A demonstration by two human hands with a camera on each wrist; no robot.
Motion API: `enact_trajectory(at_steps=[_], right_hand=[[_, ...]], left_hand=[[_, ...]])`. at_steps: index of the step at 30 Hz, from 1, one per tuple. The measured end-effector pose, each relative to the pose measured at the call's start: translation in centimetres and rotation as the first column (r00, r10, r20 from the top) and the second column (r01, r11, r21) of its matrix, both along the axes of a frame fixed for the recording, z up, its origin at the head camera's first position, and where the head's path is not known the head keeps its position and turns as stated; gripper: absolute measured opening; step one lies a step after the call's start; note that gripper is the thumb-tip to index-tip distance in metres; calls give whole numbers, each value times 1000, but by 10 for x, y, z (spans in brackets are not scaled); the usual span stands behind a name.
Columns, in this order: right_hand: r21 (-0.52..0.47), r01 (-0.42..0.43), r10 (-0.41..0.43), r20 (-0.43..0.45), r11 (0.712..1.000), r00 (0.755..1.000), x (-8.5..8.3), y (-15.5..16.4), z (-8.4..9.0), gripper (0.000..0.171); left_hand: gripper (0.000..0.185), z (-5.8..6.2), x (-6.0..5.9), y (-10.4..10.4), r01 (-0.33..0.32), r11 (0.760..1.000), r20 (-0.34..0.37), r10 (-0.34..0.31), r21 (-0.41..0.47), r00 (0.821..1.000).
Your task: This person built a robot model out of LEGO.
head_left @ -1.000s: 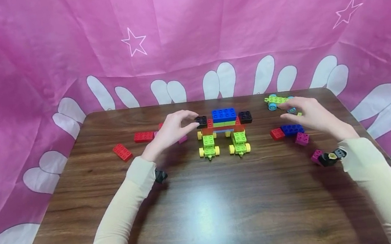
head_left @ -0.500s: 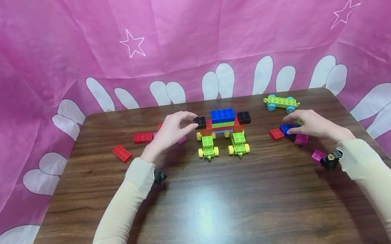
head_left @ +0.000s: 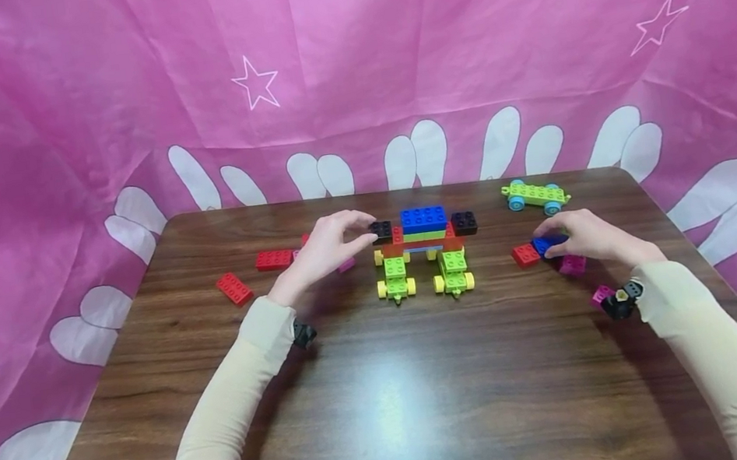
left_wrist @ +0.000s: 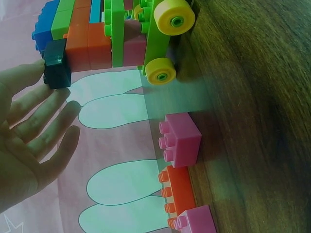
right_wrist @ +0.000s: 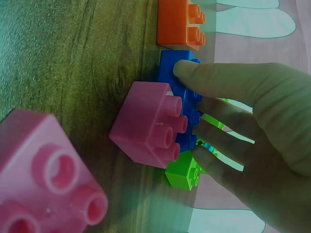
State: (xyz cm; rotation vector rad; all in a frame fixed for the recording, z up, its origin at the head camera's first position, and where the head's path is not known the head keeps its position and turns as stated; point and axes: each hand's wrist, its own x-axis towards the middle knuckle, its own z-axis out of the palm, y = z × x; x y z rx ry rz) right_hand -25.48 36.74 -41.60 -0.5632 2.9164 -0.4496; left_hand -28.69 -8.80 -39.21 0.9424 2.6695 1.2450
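My left hand [head_left: 335, 244] pinches the small black brick [left_wrist: 57, 63] at the left end of a built toy-brick model [head_left: 422, 236]. The model has a blue brick [head_left: 423, 218] on top, another black brick [head_left: 464, 223] at its right end, and lime wheeled bases [head_left: 396, 287] with yellow wheels below. Over on the right, my right hand [head_left: 588, 234] grips a long blue brick [right_wrist: 169, 65] lying on the table, its thumb on the near side and its fingers on the far side. A pink brick [right_wrist: 146, 121] sits close in front of it, and a red brick [head_left: 525, 254] lies at its left end.
A lime car base [head_left: 536, 194] with blue wheels stands at the back right. Another pink brick [head_left: 602, 296] lies near the right wrist. Red bricks [head_left: 234, 288] and pink ones [left_wrist: 182, 141] lie on the left. A pink curtain [head_left: 344, 53] hangs behind the table [head_left: 389, 376].
My right hand has come down and nearer from beside the lime car base, and its fingers have closed on the long blue brick. The left hand stays at the black brick.
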Motion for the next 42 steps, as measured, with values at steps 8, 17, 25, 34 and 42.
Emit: enact_trajectory(at_steps=[8,17,25,34,42], right_hand=[[14,7,-7,10,1000,1000,-1,0,-1,34],[-11,-9,8,-60,1000,998,0,3,7,32],[18,-50,52,-189,999,980,1,-4,32,30],[16,-77,79,-247,997,966,1,-41,65,35],[14,-190,184,-321,982,929,-1,-78,87,36]], left_hand=[[35,2,-2,1,0,999,-6,0,-35,1000],[36,1,-2,-2,-2,1000,-7,1,-29,1000],[37,0,-2,-1,9,999,-10,-9,-37,1000],[36,-2,-3,0,1,1000,-9,-2,-28,1000],[37,0,-2,-1,0,1000,-3,0,-28,1000]])
